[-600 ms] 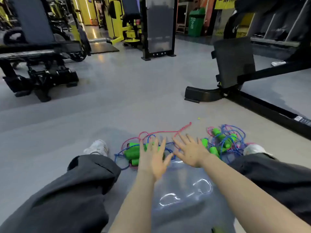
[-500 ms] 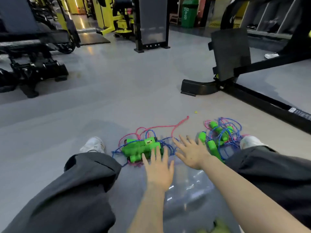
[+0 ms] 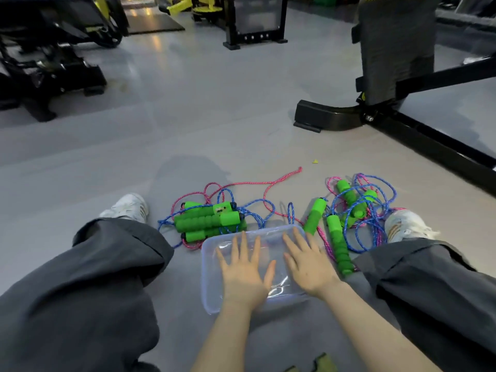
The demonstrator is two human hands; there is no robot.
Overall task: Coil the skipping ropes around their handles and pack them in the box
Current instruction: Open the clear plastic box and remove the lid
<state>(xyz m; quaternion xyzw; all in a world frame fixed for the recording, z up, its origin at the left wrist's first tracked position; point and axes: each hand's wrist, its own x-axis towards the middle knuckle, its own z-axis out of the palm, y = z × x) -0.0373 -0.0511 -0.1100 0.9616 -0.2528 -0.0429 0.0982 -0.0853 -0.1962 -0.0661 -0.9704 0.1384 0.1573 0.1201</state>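
Note:
A clear plastic box [image 3: 208,267] lies on the grey floor between my legs. My left hand [image 3: 245,272] and my right hand [image 3: 308,267] are spread flat over it, fingers straight, holding nothing. Just beyond the box to the left lies a bundle of green foam handles [image 3: 206,221] with blue and pink rope looped around it. To the right, loose green handles [image 3: 339,248] lie in a tangle of blue and pink rope [image 3: 373,210]. A pink rope end [image 3: 281,181] trails away across the floor.
My legs in grey trousers flank the box, with a white shoe on the left [image 3: 128,208] and one on the right [image 3: 405,226]. A black gym machine base [image 3: 330,119] stands ahead to the right, more equipment [image 3: 45,71] at the far left.
The view has tilted down, and both hands have drawn back from the ropes and now lie flat over the clear box. The ropes have not moved.

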